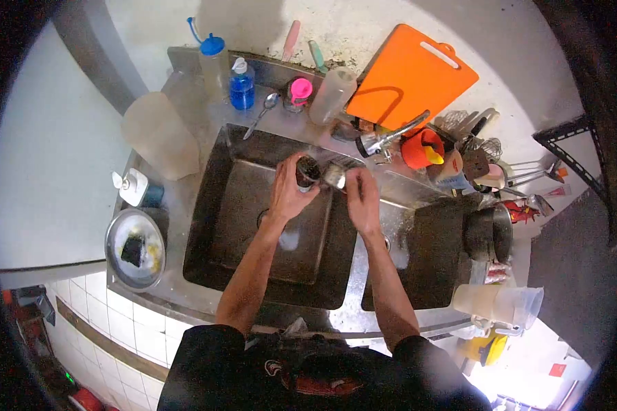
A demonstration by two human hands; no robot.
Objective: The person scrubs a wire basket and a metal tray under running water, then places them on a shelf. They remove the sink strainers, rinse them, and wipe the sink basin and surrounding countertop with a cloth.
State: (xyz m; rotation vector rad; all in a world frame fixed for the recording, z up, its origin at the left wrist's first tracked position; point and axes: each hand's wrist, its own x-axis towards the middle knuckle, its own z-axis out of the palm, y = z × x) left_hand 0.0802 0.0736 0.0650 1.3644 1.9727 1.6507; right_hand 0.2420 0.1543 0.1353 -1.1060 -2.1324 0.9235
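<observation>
Over the left sink basin point(206, 226), my left hand point(289, 190) is wrapped round a small dark jar point(306, 172), its round open top facing up. A shiny silver lid-like piece point(334, 176) sits in the fingers of my right hand point(360, 195), just to the right of the jar. The two pieces are close together, near the basin's back edge. Behind my right hand, the chrome faucet point(391, 137) reaches out from the back ledge.
A spoon point(262, 113), a blue soap bottle point(241, 85) and a pink-topped jar point(298, 92) stand along the back. An orange cutting board point(411, 75) leans on the wall. At left is a metal bowl point(154, 240); at right, a pot point(490, 233) and plastic jugs point(497, 305).
</observation>
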